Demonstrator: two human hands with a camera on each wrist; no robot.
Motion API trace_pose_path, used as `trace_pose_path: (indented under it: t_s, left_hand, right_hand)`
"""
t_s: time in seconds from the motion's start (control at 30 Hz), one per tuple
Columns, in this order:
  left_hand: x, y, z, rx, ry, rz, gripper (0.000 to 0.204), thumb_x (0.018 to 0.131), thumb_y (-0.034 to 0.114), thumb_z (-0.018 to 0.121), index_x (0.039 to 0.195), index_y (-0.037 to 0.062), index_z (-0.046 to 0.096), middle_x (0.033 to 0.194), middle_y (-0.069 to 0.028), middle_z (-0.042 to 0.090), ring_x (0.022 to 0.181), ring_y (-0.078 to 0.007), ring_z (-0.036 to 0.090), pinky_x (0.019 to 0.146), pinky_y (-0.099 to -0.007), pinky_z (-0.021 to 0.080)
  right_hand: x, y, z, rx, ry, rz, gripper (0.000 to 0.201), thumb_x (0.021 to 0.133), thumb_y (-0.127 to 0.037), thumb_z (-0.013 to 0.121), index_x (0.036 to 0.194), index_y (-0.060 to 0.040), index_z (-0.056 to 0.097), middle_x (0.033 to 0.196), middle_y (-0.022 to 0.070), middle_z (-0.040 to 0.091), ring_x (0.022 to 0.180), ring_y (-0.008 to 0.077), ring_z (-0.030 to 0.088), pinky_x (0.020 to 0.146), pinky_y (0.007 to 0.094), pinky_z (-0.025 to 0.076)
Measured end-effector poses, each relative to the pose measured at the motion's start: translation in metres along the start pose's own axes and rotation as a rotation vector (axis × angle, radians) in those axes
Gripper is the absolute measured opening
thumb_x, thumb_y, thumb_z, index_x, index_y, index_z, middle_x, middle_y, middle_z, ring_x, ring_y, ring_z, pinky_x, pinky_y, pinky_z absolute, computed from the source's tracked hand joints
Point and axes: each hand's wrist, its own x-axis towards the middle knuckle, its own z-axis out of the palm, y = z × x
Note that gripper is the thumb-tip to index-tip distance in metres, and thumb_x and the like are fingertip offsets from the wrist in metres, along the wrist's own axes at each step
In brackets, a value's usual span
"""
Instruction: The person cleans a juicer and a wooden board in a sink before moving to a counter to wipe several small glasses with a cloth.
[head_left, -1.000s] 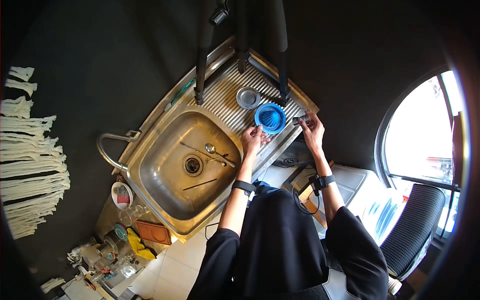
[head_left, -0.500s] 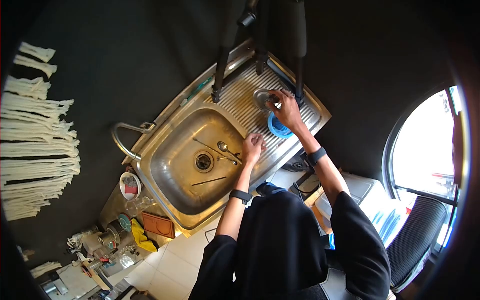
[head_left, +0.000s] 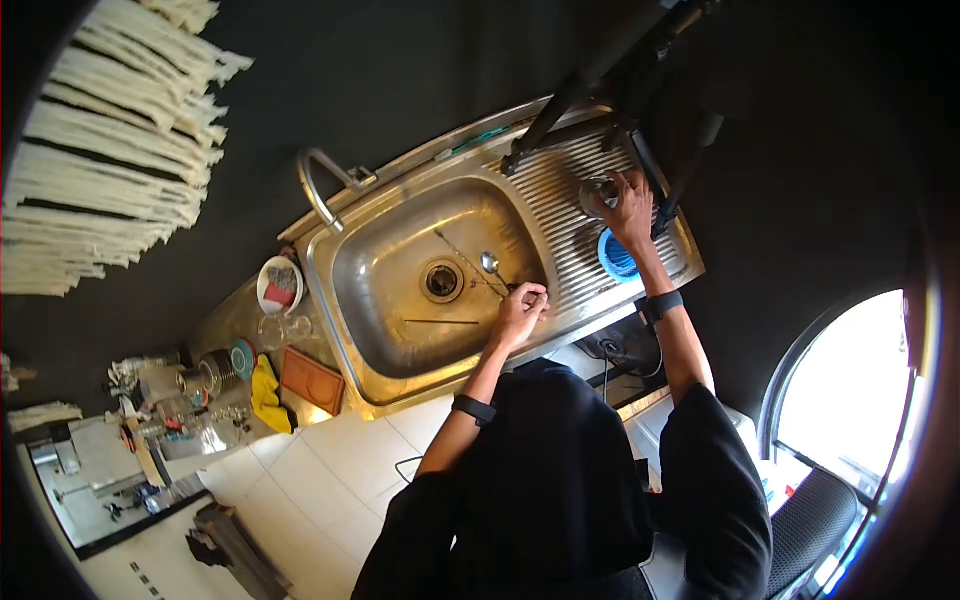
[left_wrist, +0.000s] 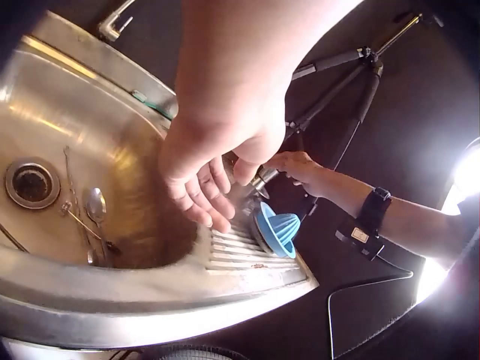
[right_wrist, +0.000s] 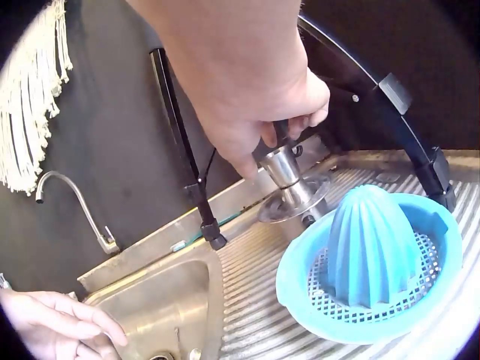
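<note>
My right hand reaches over the ribbed drainboard and holds a metal jigger by its upper end. Below the jigger is a round metal dish, partly covered by it. Close to that hand, a blue citrus juicer with a ridged cone and a perforated rim stands on the drainboard. My left hand hovers at the right edge of the sink, fingers loosely bent and holding nothing. In the left wrist view its fingers hang above the sink's rim.
Spoons and thin sticks lie in the steel sink around the drain. Black tripod legs stand on the drainboard. A curved faucet rises behind the sink; a white bowl and yellow cloth are at left.
My right hand has carried the jigger from right of the juicer across to the metal dish. My left hand has left the juicer's side and drawn back to the sink's edge. The head view has turned.
</note>
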Motion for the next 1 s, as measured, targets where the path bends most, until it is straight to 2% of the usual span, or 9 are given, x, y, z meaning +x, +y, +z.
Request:
trace_pose_path:
  t_s: [0.27,0.4,0.47,0.5,0.6,0.7,0.77,0.9,1.0]
  left_hand:
    - [-0.038,0.000,-0.040,0.045,0.053,-0.014,0.018,0.092,0.016,0.055,0.104,0.0021,0.056,0.083,-0.0072,0.063,0.071,-0.0137,0.062,0.061,-0.0248,0.049]
    - [-0.057,0.004,-0.066,0.168,0.045,-0.065,0.029,0.092,0.028,0.056,0.093,-0.0004,0.064,0.083,-0.0078,0.067,0.071,-0.0139,0.063,0.062,-0.0275,0.049]
    - [-0.083,0.030,-0.083,0.189,0.074,-0.087,0.029,0.091,0.027,0.057,0.094,-0.0016,0.063,0.084,-0.0077,0.067,0.071,-0.0135,0.063,0.064,-0.0266,0.050]
    - [-0.094,0.027,-0.092,0.164,0.124,-0.088,0.029,0.091,0.027,0.057,0.094,-0.0016,0.063,0.084,-0.0077,0.067,0.071,-0.0135,0.063,0.064,-0.0266,0.050]
    - [-0.127,0.006,-0.124,0.047,0.314,0.002,0.027,0.091,0.024,0.058,0.093,-0.0023,0.063,0.084,-0.0070,0.067,0.071,-0.0127,0.063,0.065,-0.0257,0.050]
    - [-0.163,-0.015,-0.160,-0.052,0.470,0.075,0.023,0.090,0.021,0.059,0.091,-0.0022,0.062,0.083,-0.0067,0.066,0.072,-0.0125,0.063,0.064,-0.0253,0.049]
    - [-0.192,-0.020,-0.183,-0.151,0.622,0.115,0.020,0.090,0.019,0.059,0.090,-0.0014,0.062,0.084,-0.0076,0.066,0.074,-0.0129,0.063,0.065,-0.0256,0.050]
    - [-0.238,-0.050,-0.228,-0.317,0.624,0.015,0.018,0.090,0.016,0.058,0.092,-0.0017,0.061,0.084,-0.0087,0.065,0.075,-0.0137,0.063,0.066,-0.0252,0.050]
    - [-0.272,-0.062,-0.256,-0.314,0.655,0.046,0.017,0.090,0.013,0.058,0.096,-0.0029,0.060,0.085,-0.0090,0.065,0.076,-0.0146,0.063,0.066,-0.0254,0.051]
  right_hand:
    - [0.006,-0.051,0.028,-0.214,-0.016,-0.271,0.047,0.065,-0.017,0.071,0.111,-0.0127,0.060,0.119,0.0124,0.047,0.112,0.0316,0.043,0.090,0.0448,0.035]
    - [-0.002,-0.102,0.039,0.289,-0.065,-0.385,0.013,0.075,-0.012,0.069,0.084,-0.0025,0.065,0.087,0.0165,0.062,0.079,0.0318,0.060,0.070,0.0409,0.047]
    - [-0.024,-0.140,0.037,0.391,-0.395,-0.155,0.033,0.086,-0.026,0.062,0.067,0.0011,0.061,0.055,0.0150,0.057,0.049,0.0286,0.057,0.051,0.0385,0.044]
    - [-0.039,-0.156,0.040,0.436,-0.468,-0.187,0.036,0.088,-0.027,0.058,0.067,0.0018,0.060,0.055,0.0160,0.057,0.048,0.0239,0.059,0.050,0.0374,0.044]
    - [-0.097,-0.196,0.072,0.655,-0.584,-0.267,0.019,0.085,-0.016,0.061,0.084,0.0026,0.063,0.067,0.0172,0.062,0.062,0.0220,0.064,0.057,0.0346,0.047]
    - [-0.142,-0.234,0.091,0.723,-0.948,-0.231,0.012,0.086,-0.013,0.059,0.089,-0.0018,0.063,0.073,0.0173,0.062,0.062,0.0225,0.063,0.058,0.0348,0.048]
    - [-0.162,-0.259,0.095,0.653,-0.976,-0.401,0.013,0.086,-0.014,0.059,0.086,-0.0022,0.063,0.071,0.0155,0.063,0.062,0.0249,0.063,0.058,0.0349,0.048]
    - [-0.192,-0.292,0.114,0.521,-0.964,-0.487,0.015,0.082,-0.017,0.064,0.089,-0.0039,0.063,0.072,0.0129,0.064,0.063,0.0297,0.062,0.060,0.0374,0.049]
    - [-0.213,-0.324,0.122,0.610,-0.990,-0.365,0.031,0.078,-0.019,0.069,0.104,-0.0068,0.058,0.077,0.0144,0.063,0.068,0.0314,0.061,0.064,0.0401,0.049]
